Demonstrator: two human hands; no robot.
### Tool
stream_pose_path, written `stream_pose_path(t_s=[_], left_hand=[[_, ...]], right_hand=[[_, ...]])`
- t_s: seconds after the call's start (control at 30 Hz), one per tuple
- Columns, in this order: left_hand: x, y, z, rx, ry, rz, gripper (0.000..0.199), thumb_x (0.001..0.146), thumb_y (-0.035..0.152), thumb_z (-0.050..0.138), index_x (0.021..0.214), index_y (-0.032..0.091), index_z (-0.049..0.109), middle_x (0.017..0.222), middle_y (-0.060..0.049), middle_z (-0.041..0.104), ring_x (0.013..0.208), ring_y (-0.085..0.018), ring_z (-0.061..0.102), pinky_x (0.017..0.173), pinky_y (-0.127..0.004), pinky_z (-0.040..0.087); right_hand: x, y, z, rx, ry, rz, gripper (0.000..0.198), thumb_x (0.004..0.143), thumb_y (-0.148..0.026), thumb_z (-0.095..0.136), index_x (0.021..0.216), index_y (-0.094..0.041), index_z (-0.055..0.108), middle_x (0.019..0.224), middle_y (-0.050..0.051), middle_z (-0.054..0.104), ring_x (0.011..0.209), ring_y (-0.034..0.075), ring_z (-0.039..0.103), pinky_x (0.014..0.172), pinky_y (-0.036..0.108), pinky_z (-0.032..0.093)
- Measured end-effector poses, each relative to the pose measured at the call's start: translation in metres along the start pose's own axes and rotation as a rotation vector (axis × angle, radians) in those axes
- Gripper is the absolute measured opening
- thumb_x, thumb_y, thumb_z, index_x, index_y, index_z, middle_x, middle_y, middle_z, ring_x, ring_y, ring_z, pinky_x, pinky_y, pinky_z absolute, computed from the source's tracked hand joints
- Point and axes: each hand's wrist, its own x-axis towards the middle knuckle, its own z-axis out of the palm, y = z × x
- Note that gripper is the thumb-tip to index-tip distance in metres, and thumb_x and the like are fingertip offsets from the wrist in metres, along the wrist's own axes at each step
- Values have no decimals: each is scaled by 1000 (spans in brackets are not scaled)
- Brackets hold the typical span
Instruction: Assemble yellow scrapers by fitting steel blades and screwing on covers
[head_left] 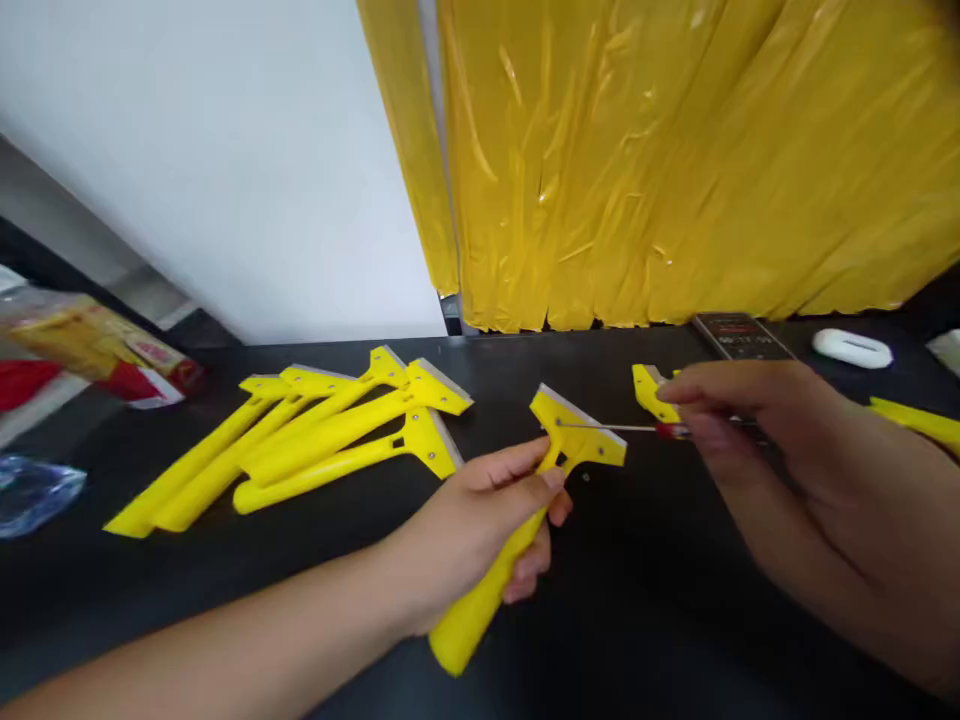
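Note:
My left hand (517,500) is wrapped round the handle of a yellow scraper (480,610), whose wide head with a metal blade points up and away. Between the thumb and fingers of my right hand (795,470) is a thin screwdriver (667,430) with a reddish handle. Its shaft runs left across the scraper head, and the tip is at the head's left screw. Most of the screwdriver handle is hidden by my fingers. A small dark speck (586,478) shows just below the scraper head.
Several yellow scrapers (330,430) lie in a pile on the black table (360,590) to the left. Behind my right hand are a yellow scraper head (651,390), a phone (739,336) and a white case (853,348). Colourful packaging (120,350) sits far left.

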Motion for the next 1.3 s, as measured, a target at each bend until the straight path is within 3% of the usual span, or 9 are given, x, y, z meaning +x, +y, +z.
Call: stream_pose_path(t_s=[0.2, 0.5, 0.57, 0.73, 0.9, 1.07, 1.2, 1.3], left_hand=[[3, 1, -2, 97, -47, 29, 23, 106, 40, 71, 102, 19, 61, 88, 3, 60, 48, -3, 50, 40, -15, 40], [3, 0, 0, 212, -39, 29, 29, 106, 42, 69, 93, 19, 58, 85, 4, 58, 47, -3, 49, 40, -16, 39], [4, 1, 1, 215, -44, 20, 28, 106, 42, 68, 93, 19, 57, 85, 4, 58, 47, -3, 50, 40, -16, 39], [2, 5, 1, 77, -31, -26, 19, 106, 36, 70, 103, 20, 60, 89, 4, 59, 47, -2, 47, 41, -16, 38], [2, 7, 1, 71, -46, -23, 17, 107, 33, 70, 103, 19, 61, 89, 3, 59, 48, -3, 47, 41, -16, 38], [2, 6, 1, 52, -41, -30, 17, 107, 33, 70, 106, 20, 60, 89, 3, 60, 48, -3, 48, 41, -17, 38], [5, 5, 0, 17, -8, -35, 18, 106, 34, 72, 107, 21, 59, 90, 3, 61, 46, -3, 47, 40, -17, 37], [5, 5, -1, 25, -30, -36, 19, 106, 34, 71, 103, 20, 59, 90, 2, 61, 47, -3, 48, 41, -16, 38]], right_hand=[[-3, -3, -1, 1, 29, 93, 18, 113, -35, 51, 123, -27, 63, 100, 2, 75, 84, 19, 76, 72, 33, 54], [-10, -7, -7, -60, -34, 92, 14, 113, -37, 50, 119, -31, 61, 88, 0, 78, 61, 19, 71, 53, 35, 44], [-9, -5, -9, -66, -73, 45, 14, 111, -34, 49, 119, -32, 60, 90, 1, 78, 64, 22, 72, 55, 37, 46], [-3, 1, -12, -44, -137, -53, 22, 109, -30, 50, 129, -32, 59, 112, 3, 78, 94, 26, 77, 77, 39, 54], [-2, 1, -12, 16, -84, 82, 21, 111, -36, 53, 130, -28, 59, 111, 3, 77, 89, 23, 77, 80, 37, 56], [-5, -3, -10, 73, -118, 98, 24, 111, -40, 53, 133, -31, 58, 115, 2, 77, 94, 23, 78, 77, 34, 57], [-6, -6, -10, 52, -156, 85, 29, 110, -36, 49, 138, -32, 56, 120, 3, 76, 103, 27, 77, 83, 39, 57], [-6, -6, -10, 62, -161, 158, 25, 111, -40, 49, 133, -33, 59, 108, 2, 79, 85, 25, 77, 72, 38, 55]])
